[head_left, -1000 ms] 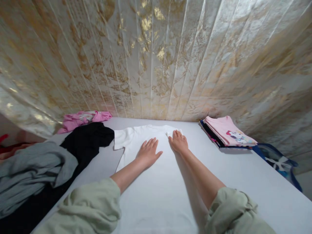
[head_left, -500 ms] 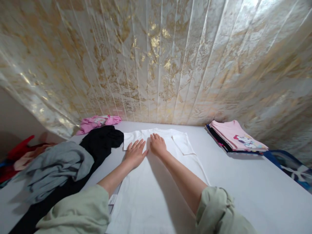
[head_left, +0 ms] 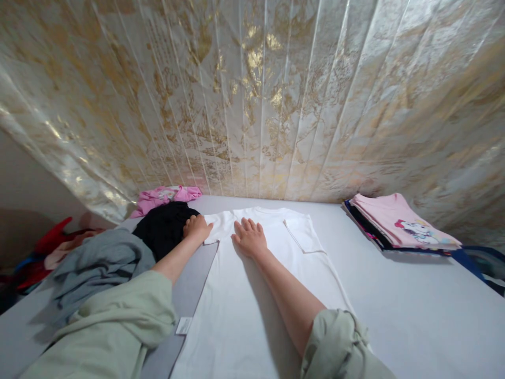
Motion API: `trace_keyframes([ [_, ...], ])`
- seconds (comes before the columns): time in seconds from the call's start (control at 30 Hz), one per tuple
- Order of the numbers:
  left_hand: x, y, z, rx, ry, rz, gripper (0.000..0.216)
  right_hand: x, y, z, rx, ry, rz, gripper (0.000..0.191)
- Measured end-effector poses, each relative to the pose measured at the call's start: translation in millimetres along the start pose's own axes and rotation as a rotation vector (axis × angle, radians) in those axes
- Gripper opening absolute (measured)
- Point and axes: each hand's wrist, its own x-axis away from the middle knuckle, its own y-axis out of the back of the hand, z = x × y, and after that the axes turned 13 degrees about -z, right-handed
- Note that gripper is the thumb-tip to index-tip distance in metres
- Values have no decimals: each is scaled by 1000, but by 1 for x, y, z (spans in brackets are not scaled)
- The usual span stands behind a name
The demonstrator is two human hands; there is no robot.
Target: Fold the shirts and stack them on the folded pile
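Note:
A white T-shirt (head_left: 232,310) lies spread on the white table, one short sleeve turned inward at its upper right. My right hand (head_left: 250,238) rests flat on its upper part, fingers spread, holding nothing. At the end of the left sleeve is my left hand (head_left: 197,229), its thumb apart and its bent fingers against a bunched black garment (head_left: 163,226); I see no cloth gripped in it. A small white label (head_left: 183,326) sticks out from the shirt's left side.
A grey garment (head_left: 102,263) and red clothes (head_left: 51,242) are heaped at left, with a pink garment (head_left: 168,195) behind. Folded clothes, a pink shirt (head_left: 406,221) on top, are stacked at right. A gold-patterned curtain (head_left: 252,105) hangs along the table's back edge.
My left hand has moved left from the white T-shirt to the black garment, which is more bunched and farther left. The T-shirt's left sleeve shows more fully. My right hand stays on the shirt, fingers more spread.

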Motion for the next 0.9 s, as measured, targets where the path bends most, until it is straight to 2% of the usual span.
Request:
trace_keyframes([
  [0.23, -8, -3, -7, 81, -30, 28, 25, 2, 0, -2, -19, 13, -38, 55],
  [0.47, 0, 27, -24, 233, -107, -58, 25, 1, 4, -1, -20, 7, -22, 56],
  [0.6, 15, 36, -48, 366, -181, -14, 30, 2, 5, -1, -22, 4, -6, 54],
  [0.77, 38, 24, -71, 508, -229, 124, 38, 0, 2, -1, -12, 2, -11, 52],
  [0.9, 52, 11, -72, 575, -261, 182, 52, -4, 2, -2, 26, 25, 37, 51],
])
